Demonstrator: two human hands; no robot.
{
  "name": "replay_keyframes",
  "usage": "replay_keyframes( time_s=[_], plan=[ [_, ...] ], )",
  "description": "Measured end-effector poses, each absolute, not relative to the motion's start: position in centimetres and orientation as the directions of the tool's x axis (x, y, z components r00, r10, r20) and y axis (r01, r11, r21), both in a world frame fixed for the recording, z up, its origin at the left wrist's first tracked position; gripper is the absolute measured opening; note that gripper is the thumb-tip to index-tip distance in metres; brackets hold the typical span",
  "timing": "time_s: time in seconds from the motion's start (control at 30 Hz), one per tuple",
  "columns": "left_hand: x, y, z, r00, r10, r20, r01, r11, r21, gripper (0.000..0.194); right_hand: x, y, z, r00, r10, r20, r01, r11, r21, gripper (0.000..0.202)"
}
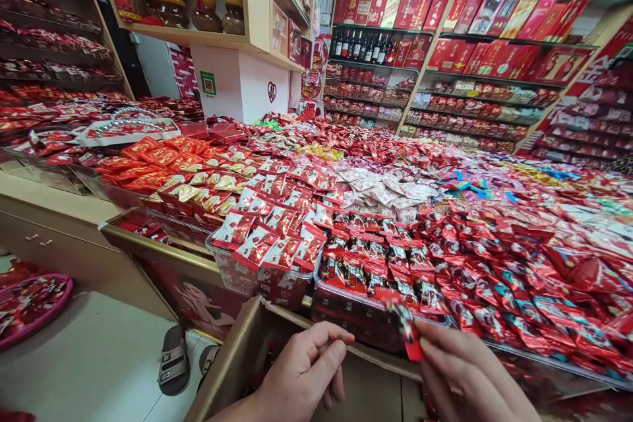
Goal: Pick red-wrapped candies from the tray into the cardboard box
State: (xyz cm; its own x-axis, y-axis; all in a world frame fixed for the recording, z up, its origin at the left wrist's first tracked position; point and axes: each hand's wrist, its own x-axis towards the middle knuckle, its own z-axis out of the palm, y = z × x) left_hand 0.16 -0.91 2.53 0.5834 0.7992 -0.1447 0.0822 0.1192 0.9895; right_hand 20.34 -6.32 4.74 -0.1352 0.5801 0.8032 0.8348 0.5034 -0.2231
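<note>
Curling loosely over 1 cardboard box with the half-open left hand, holding nothing visible. Pinching 1 red packet in the closed grip of the right hand, just before 1 tub of similar packets. Farther off, seeing 2 sandals, then 1 heart sticker on 1 white pillar.

We see thin, glossy plastic film on the red candy packet held by the right grip. Beneath the left grip, the carton is matt brown cardboard with a rough, ragged edge. Just beyond both, the black-and-red candies' tub is smooth, clear, shiny plastic. Left of the left grip, we find smooth floor tiles with a soft sheen and a matt grey sandal with metallic-looking buckles.
</note>
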Motion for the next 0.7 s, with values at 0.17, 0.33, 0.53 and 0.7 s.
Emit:
replay_keyframes(
  time_s=[0.17, 0.33, 0.53, 0.7],
  plan=[
    [0.2, -1.1, 2.2, 0.642, 0.758, -0.111, 0.221, -0.045, 0.974, 0.026, 20.2, -2.3, 5.7, -0.221, 0.544, 0.809, 0.931, 0.364, 0.01, 0.011],
    [0.2, -1.0, 2.2, 0.679, 0.732, -0.059, 0.319, -0.221, 0.922, 0.025, 19.5, -1.7, 5.5, -0.263, 0.583, 0.769, 0.91, 0.415, -0.003, 0.014],
    [0.0, -0.7, 1.9, 0.745, 0.664, 0.061, 0.329, -0.446, 0.832, 0.026, 19.6, -2.1, 5.3, -0.267, 0.622, 0.736, 0.909, 0.416, -0.022, 0.016],
    [-0.1, -0.5, 1.6, 0.761, 0.647, 0.055, 0.344, -0.474, 0.81, 0.026, 19.6, -1.7, 5.2, -0.256, 0.617, 0.744, 0.916, 0.401, -0.018, 0.023]
  ],
)
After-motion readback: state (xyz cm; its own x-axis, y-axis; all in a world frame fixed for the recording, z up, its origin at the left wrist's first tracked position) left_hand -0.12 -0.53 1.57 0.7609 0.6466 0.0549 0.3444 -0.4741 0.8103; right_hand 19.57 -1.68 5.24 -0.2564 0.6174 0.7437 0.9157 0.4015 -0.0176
